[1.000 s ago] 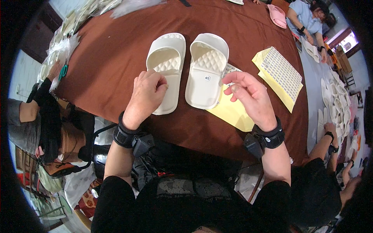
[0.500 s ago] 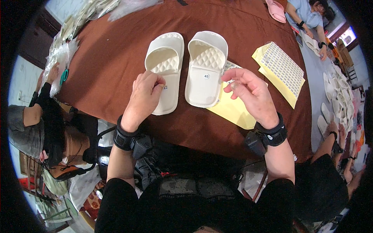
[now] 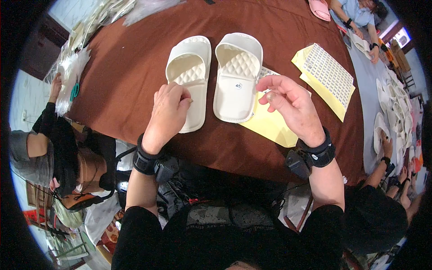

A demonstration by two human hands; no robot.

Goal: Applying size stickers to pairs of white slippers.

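Observation:
Two white slide slippers lie side by side in front of me, toes pointing away, on the brown cloth. My left hand (image 3: 169, 110) is over the footbed of the left slipper (image 3: 196, 108), its thumb and fingers pressed together; whatever they pinch is hidden. On the right slipper (image 3: 231, 105), a small round white sticker (image 3: 238, 85) with dark print sits on the footbed. To the right of it hovers my right hand (image 3: 290, 105), fingers curved and thumb apart, over a yellow-backed sticker sheet (image 3: 272, 128). I see nothing held in it.
Another folded sticker sheet (image 3: 327, 78) lies farther right on the brown tablecloth (image 3: 130, 85). Plastic bags (image 3: 74, 67) and green-handled scissors (image 3: 75, 90) are at the left edge. A pink slipper (image 3: 319, 9) sits at the far right. Co-workers handle white slippers (image 3: 396, 108) on a grey table.
The printed round sticker beside my left thumb no longer shows. Both hands hold nearly the same places. At the left, a co-worker's arm has moved slightly; at the right, another's hand now touches a slipper.

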